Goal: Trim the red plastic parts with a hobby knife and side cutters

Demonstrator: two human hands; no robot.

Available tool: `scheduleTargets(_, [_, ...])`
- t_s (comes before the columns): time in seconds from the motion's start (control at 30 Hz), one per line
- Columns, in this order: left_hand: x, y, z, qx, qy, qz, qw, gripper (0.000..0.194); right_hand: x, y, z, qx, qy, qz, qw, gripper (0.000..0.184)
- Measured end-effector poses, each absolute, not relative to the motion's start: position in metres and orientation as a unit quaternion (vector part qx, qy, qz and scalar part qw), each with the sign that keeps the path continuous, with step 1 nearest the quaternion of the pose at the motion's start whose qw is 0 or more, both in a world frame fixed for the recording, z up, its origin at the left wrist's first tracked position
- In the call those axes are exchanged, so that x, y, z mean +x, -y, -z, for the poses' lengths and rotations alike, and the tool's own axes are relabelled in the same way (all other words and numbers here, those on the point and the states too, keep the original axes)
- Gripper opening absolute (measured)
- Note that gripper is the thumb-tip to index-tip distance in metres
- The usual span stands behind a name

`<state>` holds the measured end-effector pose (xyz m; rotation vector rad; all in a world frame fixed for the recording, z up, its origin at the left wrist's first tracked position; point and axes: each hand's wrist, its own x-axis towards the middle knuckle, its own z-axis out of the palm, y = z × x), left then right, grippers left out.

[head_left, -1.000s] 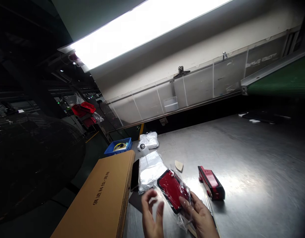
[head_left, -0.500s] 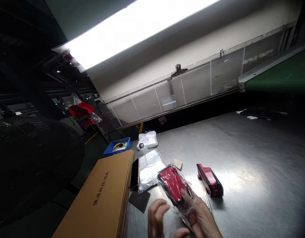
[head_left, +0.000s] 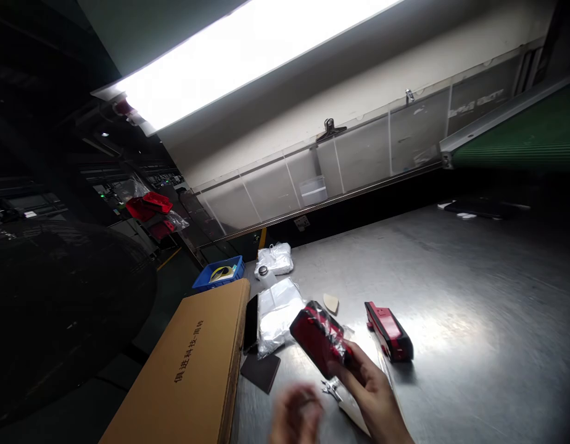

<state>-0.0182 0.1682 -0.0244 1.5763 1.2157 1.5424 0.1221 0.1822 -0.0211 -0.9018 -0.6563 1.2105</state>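
Now tipped from its earlier angle, a shiny red-and-black case [head_left: 315, 339], partly film-wrapped, is held above the counter [head_left: 474, 308] in the closed right hand [head_left: 375, 385]; pliers [head_left: 334, 390] have appeared below. The blurred left hand's [head_left: 297, 413] openness is unclear.

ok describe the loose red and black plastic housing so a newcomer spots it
On the grey metal bench, beyond and right of the right hand, lies an oblong red-and-black plastic housing. Its similar red-and-black neighbour is held in that hand; this one rests untouched.
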Motion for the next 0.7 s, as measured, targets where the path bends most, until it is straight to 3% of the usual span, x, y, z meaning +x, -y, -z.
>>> scheduleTargets(0.13, [-0.025,-0.19,-0.011,0.323,-0.445,-0.593,0.589,0.06,0.115,-0.17,0.019,-0.413,0.377,-0.517,0.649,0.025])
scheduleTargets(0.2, [-0.023,-0.194,-0.017,0.239,-0.423,-0.571,0.661,0.056,0.11,-0.163,0.012,-0.406,0.415,-0.519,0.628,0.027])
scheduleTargets(0.37, [-0.017,-0.188,-0.008,0.203,-0.475,-0.596,0.614,0.051,0.114,-0.144,-0.017,-0.388,0.312,-0.523,0.692,0.067])
scheduleTargets(0.47, [-0.018,-0.185,-0.004,0.201,-0.497,-0.602,0.591,0.054,0.123,-0.145,-0.022,-0.415,0.297,-0.485,0.71,0.051])
scheduleTargets(0.57, [-0.016,-0.182,-0.007,0.211,-0.511,-0.61,0.568,0.063,0.125,-0.158,-0.012,-0.466,0.386,-0.483,0.632,0.029])
scheduleTargets(0.7, [-0.013,-0.176,-0.012,0.266,-0.486,-0.644,0.528,0.089,0.117,-0.173,-0.002,-0.465,0.424,-0.517,0.581,0.035])
